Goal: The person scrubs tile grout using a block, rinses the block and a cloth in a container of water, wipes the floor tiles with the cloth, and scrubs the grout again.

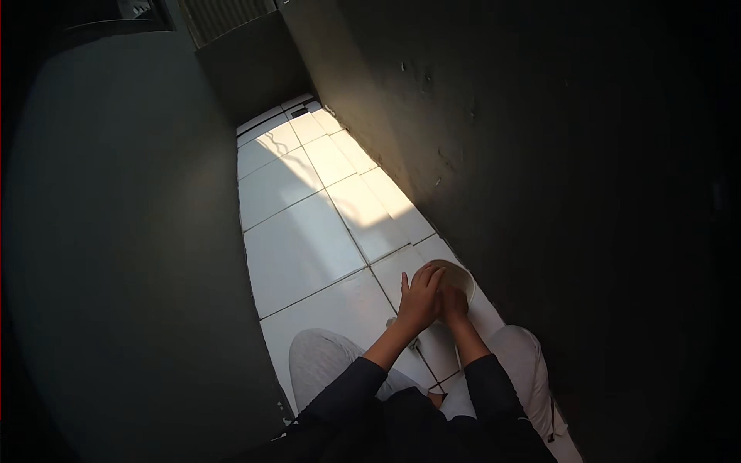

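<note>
A pale, round container [471, 284] with a wide mouth and a tan inside stands between my knees, close to the right wall. My left hand [421, 298] lies over its left rim, fingers stretched out and thumb apart. Inside the mouth is my right hand [454, 304], with its fingers turned down and hidden. Whatever the container holds is too dark to make out. Small greyish bits [414, 344] lie on the floor just left of the container, partly covered by my left forearm.
I sit on a white tiled floor [301, 243] in a narrow passage. A dark wall [139, 231] rises on the left, another [556, 177] on the right. Sunlight falls on the farther tiles. A low dark barrier [255, 77] crosses the far end, below a ribbed panel [224, 19].
</note>
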